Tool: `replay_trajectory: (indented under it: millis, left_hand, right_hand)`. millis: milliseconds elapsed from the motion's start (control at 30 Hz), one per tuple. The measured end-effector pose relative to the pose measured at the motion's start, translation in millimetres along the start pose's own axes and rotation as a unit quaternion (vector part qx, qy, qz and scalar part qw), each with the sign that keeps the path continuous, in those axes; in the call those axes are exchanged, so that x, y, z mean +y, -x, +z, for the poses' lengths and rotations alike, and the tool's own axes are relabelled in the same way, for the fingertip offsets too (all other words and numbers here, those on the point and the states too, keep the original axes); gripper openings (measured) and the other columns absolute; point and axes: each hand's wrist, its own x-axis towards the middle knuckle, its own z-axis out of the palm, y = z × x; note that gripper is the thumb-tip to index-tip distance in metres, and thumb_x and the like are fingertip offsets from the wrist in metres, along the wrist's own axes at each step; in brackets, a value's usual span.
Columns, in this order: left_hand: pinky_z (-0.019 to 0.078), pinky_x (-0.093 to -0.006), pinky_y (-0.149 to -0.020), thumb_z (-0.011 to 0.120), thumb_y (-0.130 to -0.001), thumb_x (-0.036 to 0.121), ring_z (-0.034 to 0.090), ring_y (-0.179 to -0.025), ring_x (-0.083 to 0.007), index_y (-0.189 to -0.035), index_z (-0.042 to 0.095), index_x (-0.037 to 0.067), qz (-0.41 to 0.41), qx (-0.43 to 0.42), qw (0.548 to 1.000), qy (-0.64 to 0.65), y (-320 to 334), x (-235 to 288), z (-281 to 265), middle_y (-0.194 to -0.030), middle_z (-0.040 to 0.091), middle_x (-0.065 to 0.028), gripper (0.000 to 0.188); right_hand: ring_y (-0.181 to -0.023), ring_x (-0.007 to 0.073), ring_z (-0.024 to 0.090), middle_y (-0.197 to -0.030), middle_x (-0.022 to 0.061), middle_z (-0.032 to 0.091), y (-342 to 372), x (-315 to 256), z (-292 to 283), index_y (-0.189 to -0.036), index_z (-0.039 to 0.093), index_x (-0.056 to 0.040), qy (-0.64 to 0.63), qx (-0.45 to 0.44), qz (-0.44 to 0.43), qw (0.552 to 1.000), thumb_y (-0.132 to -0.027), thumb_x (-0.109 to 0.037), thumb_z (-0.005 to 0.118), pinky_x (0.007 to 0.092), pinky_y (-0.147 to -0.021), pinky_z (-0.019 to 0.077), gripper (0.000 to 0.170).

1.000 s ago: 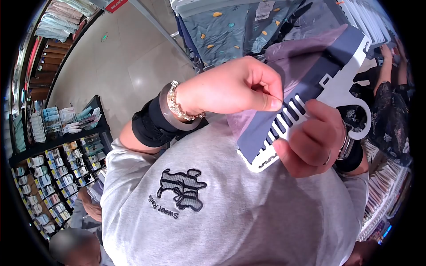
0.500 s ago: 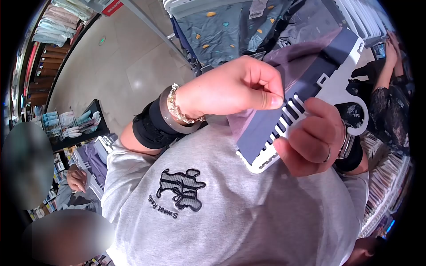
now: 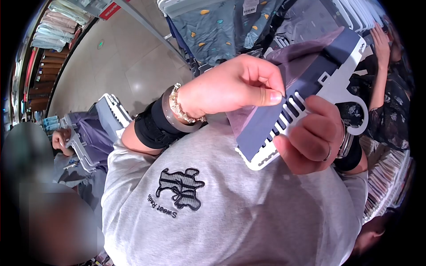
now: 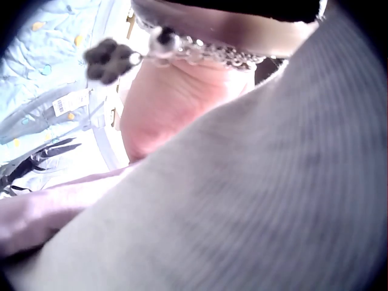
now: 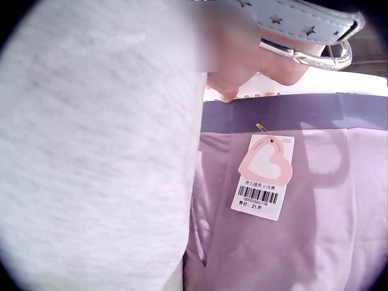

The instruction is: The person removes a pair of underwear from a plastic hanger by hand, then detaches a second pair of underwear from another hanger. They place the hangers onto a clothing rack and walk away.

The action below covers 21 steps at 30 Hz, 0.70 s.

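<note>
A pair of mauve underpants (image 5: 303, 200) with a wide blue-grey waistband (image 3: 266, 128) hangs on a white plastic hanger (image 3: 344, 88) with a row of teeth and a hook. My left hand (image 3: 242, 86), a chain bracelet at its wrist, pinches the waistband's edge beside the teeth between thumb and finger. My right hand (image 3: 310, 137) grips the hanger from the other side, fingers curled, just below the teeth. In the right wrist view a price tag (image 5: 264, 176) with a pink heart dangles under the waistband. The left fingertips are hidden in the left wrist view.
Patterned blue-grey garments (image 3: 208, 31) hang on a rack ahead, beside more white hangers (image 3: 364, 13). At right stands a person in a dark floral top (image 3: 386, 119). Another person's hand (image 3: 62, 139) at left holds purple garments on hangers (image 3: 91, 128). Shelves of folded clothes (image 3: 62, 22) line the far left.
My hands keep nearly the same hold on the waistband and hanger. At left, a person has come nearer with purple garments; at right, another person's arm has risen toward the hangers.
</note>
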Motion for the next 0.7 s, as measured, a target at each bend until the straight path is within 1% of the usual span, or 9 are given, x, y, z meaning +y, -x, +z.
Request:
replay_trajectory:
  millis: [167,367,433,467,533,567,600,633,700]
  left_hand:
    - [0.0399,-0.0185,-0.066,0.056,-0.082,0.011,0.051,-0.069,-0.0053,-0.081,0.056,0.0,-0.009,-0.005,1.0,0.015,-3,-2,0,-0.075,0.058,-0.0002,0.011]
    - [0.0395,-0.0183,-0.063,0.057,-0.081,0.011,0.05,-0.068,-0.0047,-0.081,0.056,0.0,-0.045,-0.044,0.998,0.009,-7,0,-2,-0.073,0.056,0.0013,0.011]
    - [0.039,-0.0181,-0.062,0.058,-0.081,0.011,0.05,-0.067,-0.0043,-0.08,0.056,0.0,-0.061,-0.059,0.996,0.01,-7,0,0,-0.072,0.056,0.002,0.011]
    - [0.0387,-0.018,-0.062,0.058,-0.081,0.011,0.049,-0.066,-0.0041,-0.08,0.056,0.0,-0.066,-0.068,0.995,0.007,-4,-1,4,-0.072,0.055,0.0024,0.012]
    - [0.0377,-0.0178,-0.061,0.058,-0.081,0.012,0.047,-0.065,-0.0035,-0.078,0.056,0.0,-0.075,-0.089,0.993,-0.001,3,-4,13,-0.07,0.054,0.0034,0.012]
    - [0.0372,-0.0177,-0.06,0.059,-0.081,0.012,0.047,-0.064,-0.0032,-0.078,0.056,0.0,-0.081,-0.099,0.992,-0.004,7,-4,16,-0.07,0.054,0.0038,0.013]
    - [0.0368,-0.0176,-0.06,0.059,-0.081,0.012,0.046,-0.064,-0.003,-0.077,0.056,0.0,-0.089,-0.111,0.99,-0.001,10,-3,19,-0.07,0.053,0.0041,0.013]
    - [0.0364,-0.0176,-0.059,0.059,-0.081,0.012,0.045,-0.064,-0.0028,-0.077,0.055,0.0,-0.119,-0.119,0.985,0.027,-16,7,-16,-0.07,0.053,0.0043,0.013]
    - [0.0355,-0.0175,-0.058,0.059,-0.081,0.012,0.044,-0.063,-0.0023,-0.077,0.055,0.001,-0.138,-0.135,0.98,0.042,-16,8,-15,-0.069,0.052,0.0047,0.012]
  right_hand:
    - [-0.069,0.0148,0.042,-0.079,0.0,0.046,0,-1,0,-0.071,0.054,-0.0115,0.001,-0.001,0.008,1.0,-0.054,-0.007,0.06,0.0301,-0.052,0.0435,0.019]
    - [-0.065,0.0144,0.044,-0.076,0.0004,0.046,0,0,-2,-0.07,0.054,-0.0114,-0.03,-0.002,0.001,1.0,-0.054,-0.008,0.059,0.0289,-0.05,0.0433,0.018]
    - [-0.065,0.016,0.042,-0.079,0.0022,0.044,0,-3,-7,-0.075,0.054,-0.0111,-0.059,-0.028,-0.002,0.998,-0.053,-0.007,0.06,0.0303,-0.048,0.0415,0.023]
    - [-0.067,0.0176,0.041,-0.082,0.0037,0.043,1,-8,-11,-0.08,0.054,-0.011,-0.077,-0.056,-0.006,0.995,-0.052,-0.005,0.059,0.032,-0.048,0.0399,0.029]
    - [-0.068,0.0193,0.039,-0.085,0.0054,0.041,3,-23,-16,-0.085,0.054,-0.0109,-0.092,-0.084,-0.001,0.992,-0.052,-0.004,0.059,0.0335,-0.047,0.038,0.034]
    - [-0.067,0.0194,0.039,-0.085,0.0055,0.041,3,-30,-16,-0.084,0.054,-0.0109,-0.091,-0.084,0.009,0.992,-0.052,-0.004,0.059,0.0333,-0.047,0.0378,0.034]
    - [-0.067,0.0194,0.04,-0.084,0.0055,0.042,4,-11,-9,-0.084,0.054,-0.011,-0.1,-0.081,0.018,0.992,-0.051,-0.004,0.06,0.0332,-0.047,0.0377,0.034]
    - [-0.066,0.0195,0.04,-0.084,0.0056,0.042,5,9,-3,-0.083,0.054,-0.0111,-0.109,-0.077,0.027,0.991,-0.051,-0.004,0.06,0.0331,-0.047,0.0377,0.034]
    - [-0.066,0.0196,0.04,-0.084,0.0055,0.043,3,11,-3,-0.082,0.055,-0.0112,-0.119,-0.074,0.019,0.99,-0.05,-0.003,0.06,0.033,-0.047,0.0378,0.034]
